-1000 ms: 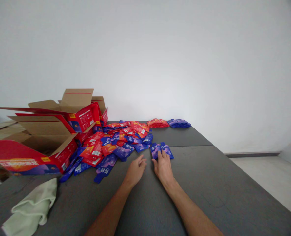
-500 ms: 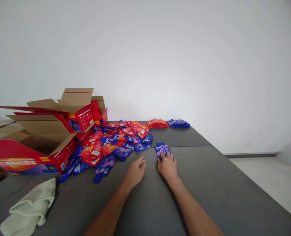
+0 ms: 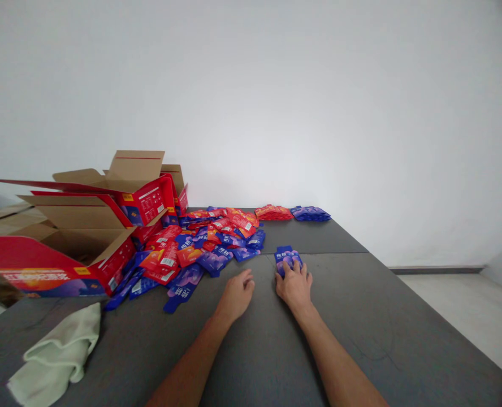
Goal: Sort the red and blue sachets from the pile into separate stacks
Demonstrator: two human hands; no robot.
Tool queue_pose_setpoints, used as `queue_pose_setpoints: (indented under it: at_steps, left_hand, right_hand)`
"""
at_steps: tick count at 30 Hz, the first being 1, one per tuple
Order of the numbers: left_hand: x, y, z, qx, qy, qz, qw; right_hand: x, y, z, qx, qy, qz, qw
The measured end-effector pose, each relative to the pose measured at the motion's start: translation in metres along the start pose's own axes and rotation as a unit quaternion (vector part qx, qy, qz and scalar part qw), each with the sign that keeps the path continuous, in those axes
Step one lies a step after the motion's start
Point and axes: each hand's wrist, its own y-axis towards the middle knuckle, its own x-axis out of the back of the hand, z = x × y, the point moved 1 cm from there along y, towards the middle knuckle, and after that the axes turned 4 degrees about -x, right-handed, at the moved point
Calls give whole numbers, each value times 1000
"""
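Two blue pouches [image 3: 284,255] with purple print and white lettering lie side by side on the dark table. On their near part rest the spread fingers of my right hand [image 3: 295,287], which hides some of them. Left of it, my left hand [image 3: 235,295] hovers low above the table with loosely bent fingers, thumb apart and nothing visible in it. Close to that hand spreads a loose pile of blue pouches [image 3: 214,260] and red-orange pouches [image 3: 190,256].
Open red cartons [image 3: 119,257] with raised brown flaps stand at the left. A pale green cloth [image 3: 60,356] lies at the front left. Along the far edge sit a row of red pouches [image 3: 273,213] and a row of blue pouches [image 3: 310,213], before a white wall.
The view has shifted slightly, so everything appears a little further right. My right hand stays on the blue pouches, its fingers slightly more spread. My left hand has hardly moved.
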Motion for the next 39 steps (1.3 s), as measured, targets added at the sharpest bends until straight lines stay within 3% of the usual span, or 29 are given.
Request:
queue_pose_setpoints:
  at_steps: [4, 8, 12, 16, 25, 27, 32, 39]
  left_hand:
    - [0, 15, -2, -36, 126, -42, 991]
    - [3, 45, 1, -91, 269, -63, 957]
    - [1, 68, 10, -49, 362, -34, 930]
    - [-8, 60, 8, -27, 383, -19, 923]
    - [-5, 14, -20, 10, 305, -21, 952]
    - [-3, 10, -19, 16, 286, -18, 958]
    - [5, 9, -7, 56, 205, -74, 974]
    - [18, 10, 6, 140, -50, -64, 987]
  right_hand:
    - [4, -6, 15, 49, 34, -33, 998]
    - [5, -13, 26, 94, 59, -22, 994]
    - [4, -17, 28, 124, 56, 11, 991]
    - [2, -16, 22, 116, 50, 35, 991]
    - [3, -10, 14, 98, 57, 46, 992]
    - [7, -9, 16, 97, 69, 28, 992]
    - [11, -12, 28, 139, 124, 11, 982]
    - [3, -25, 41, 195, 222, 19, 955]
